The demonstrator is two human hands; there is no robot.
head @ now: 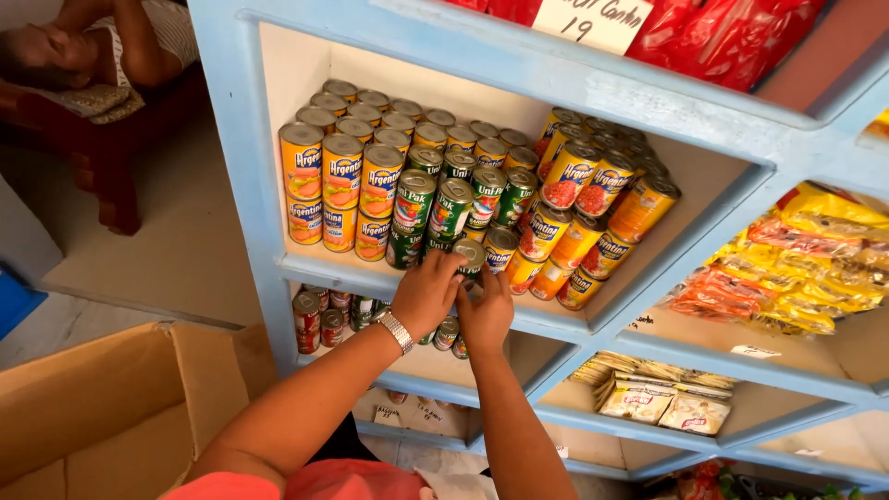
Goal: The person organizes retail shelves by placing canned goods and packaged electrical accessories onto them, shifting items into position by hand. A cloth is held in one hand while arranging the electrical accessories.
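Both my hands reach into a light blue shelf unit (556,69) packed with stacked tin cans. My left hand (424,294), with a metal wristwatch, and my right hand (485,315) close together around a green-labelled can (469,256) at the front edge of the shelf board (319,271). More green-labelled cans (452,208) are stacked right behind it. Yellow-and-orange cans (343,171) stand to the left, and yellow cans with red pictures (579,181) lean at the right.
An open cardboard box (102,407) stands at lower left. Small cans (310,319) fill the shelf below. Yellow snack packets (806,268), pale sachets (648,398) and red bags (732,37) occupy other compartments. Another person lies on a red bench (102,176) at upper left.
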